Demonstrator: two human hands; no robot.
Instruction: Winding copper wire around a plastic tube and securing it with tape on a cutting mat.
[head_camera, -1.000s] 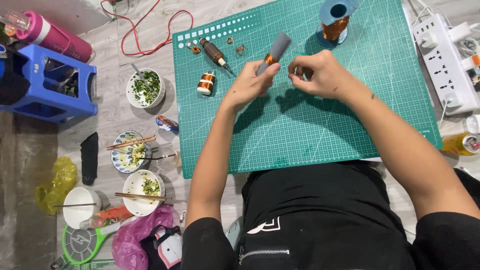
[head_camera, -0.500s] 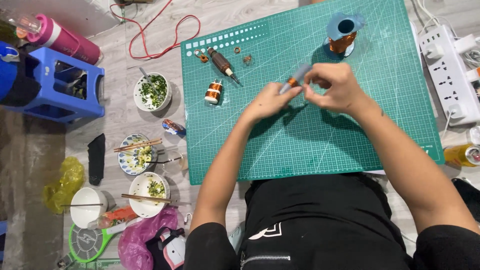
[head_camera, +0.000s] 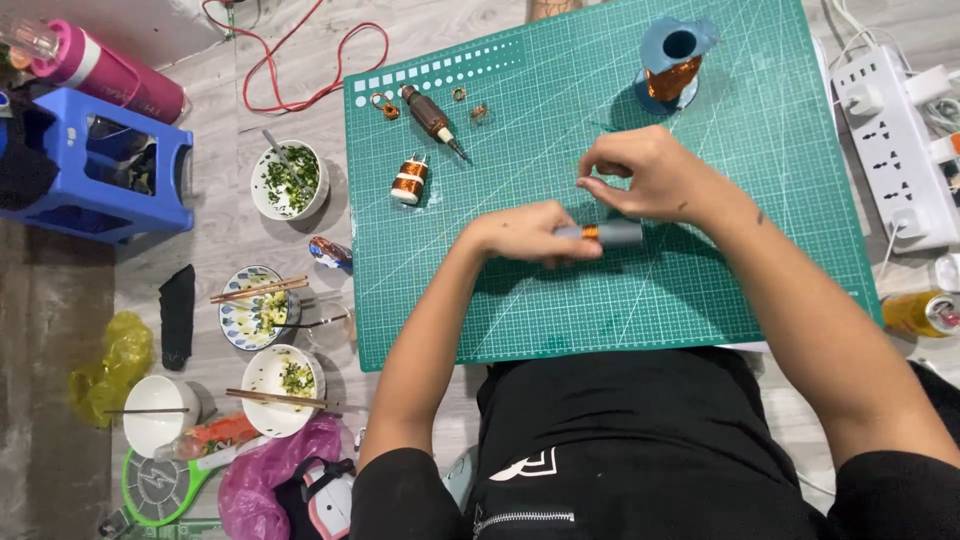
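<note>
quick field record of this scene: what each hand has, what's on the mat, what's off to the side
left hand: left hand grips a grey rod with a copper wire band, lying sideways
right hand: right hand just above the rod, fingertips pinched together; what they pinch is too small to tell
surface: green cutting mat
on mat: blue spool of copper wire, small copper coil, brown pen-like tool
left of mat: bowls with chopsticks, blue stool
right of mat: white power strip

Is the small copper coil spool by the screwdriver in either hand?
No, the coil spool stands alone on the green mat; the left hand holds a grey tube.
</note>
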